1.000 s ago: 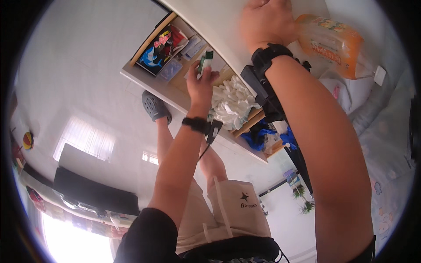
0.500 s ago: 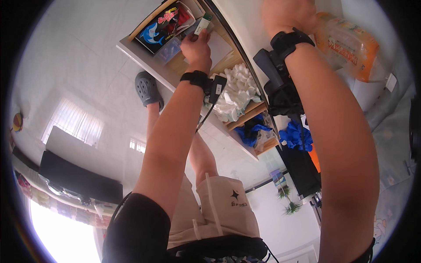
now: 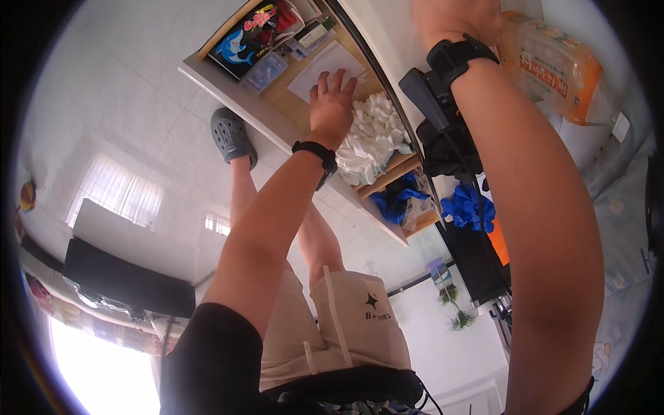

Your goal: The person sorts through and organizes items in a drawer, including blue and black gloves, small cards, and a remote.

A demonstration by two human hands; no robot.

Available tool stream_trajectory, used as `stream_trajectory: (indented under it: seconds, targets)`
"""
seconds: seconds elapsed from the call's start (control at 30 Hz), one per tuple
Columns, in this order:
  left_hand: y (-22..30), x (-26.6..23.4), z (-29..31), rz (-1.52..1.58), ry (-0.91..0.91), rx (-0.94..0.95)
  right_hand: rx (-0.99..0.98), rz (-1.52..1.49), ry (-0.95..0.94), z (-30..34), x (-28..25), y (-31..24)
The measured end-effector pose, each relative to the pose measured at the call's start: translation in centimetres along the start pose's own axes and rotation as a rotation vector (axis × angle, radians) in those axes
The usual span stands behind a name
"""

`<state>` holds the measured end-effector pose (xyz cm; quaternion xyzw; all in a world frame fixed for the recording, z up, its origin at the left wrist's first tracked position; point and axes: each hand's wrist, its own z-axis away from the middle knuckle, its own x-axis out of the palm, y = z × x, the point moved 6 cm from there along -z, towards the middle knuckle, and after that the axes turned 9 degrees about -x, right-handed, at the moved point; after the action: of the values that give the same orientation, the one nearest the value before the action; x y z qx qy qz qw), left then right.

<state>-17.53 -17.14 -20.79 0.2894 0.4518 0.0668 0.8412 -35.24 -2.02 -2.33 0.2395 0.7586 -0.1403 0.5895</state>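
My left hand [image 3: 333, 104] reaches into an open drawer [image 3: 235, 104], its fingers spread and holding nothing. Under its fingertips lies a sheet of white paper [image 3: 321, 66]; whether they touch it I cannot tell. Beyond the paper rests a small white and green box [image 3: 312, 36]. A clear plastic case [image 3: 265, 73] and a black box with a blue shark picture [image 3: 238, 52] lie to the left. Near my left wrist is a pile of white, glove-like pieces [image 3: 373, 131]. My right hand [image 3: 460, 19], its fingers cut off by the upper edge, is beside a clear container with an orange label [image 3: 546, 66].
A wooden divider [image 3: 389, 178] separates the white pile from blue crumpled gloves [image 3: 398, 200]. More blue gloves [image 3: 469, 207] and a black device [image 3: 432, 104] sit by my right forearm. My foot in a grey clog [image 3: 232, 135] stands beside the drawer.
My left hand has let go of the small white and green box, which now lies in the drawer. The hand has moved right and nearer, with its fingers spread over the paper.
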Motion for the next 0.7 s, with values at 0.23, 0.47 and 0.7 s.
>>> stream_trajectory:
  seconds: [0.23,0.47,0.7]
  targets:
    - [0.4,0.2,-2.3,-0.352,-0.095,0.207,-0.013,-0.021,0.036,0.5,0.6,-0.8]
    - [-3.4,0.2,-2.7,-0.540,-0.314,0.293,0.072,0.069,-0.145,-0.1,-0.6,-0.7]
    - [-4.9,-3.2,-2.1,-0.488,-0.535,0.241,0.157,-0.200,-0.131,0.4,0.0,-0.5]
